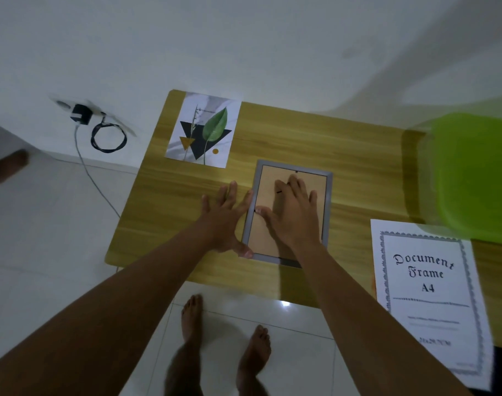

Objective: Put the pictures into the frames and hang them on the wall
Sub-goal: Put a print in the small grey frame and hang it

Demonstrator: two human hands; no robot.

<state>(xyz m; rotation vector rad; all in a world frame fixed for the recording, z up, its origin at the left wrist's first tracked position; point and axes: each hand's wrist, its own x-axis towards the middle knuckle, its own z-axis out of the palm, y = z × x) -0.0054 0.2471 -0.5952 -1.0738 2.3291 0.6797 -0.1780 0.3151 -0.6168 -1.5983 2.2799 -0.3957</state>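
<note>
Your fingers [294, 185] splayed: right hand [292, 215] flat on frame [264, 178], left hand [224, 221] at edge. Frame back-up, grey-rimmed, long axis away from you.

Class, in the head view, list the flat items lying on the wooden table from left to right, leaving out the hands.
Leaf-and-triangle art print → grey rectangular picture frame lying face down → white bordered sheet printed "Document Frame A4". The green plastic tub overlaps the sheet's span, so it is left out.
</note>
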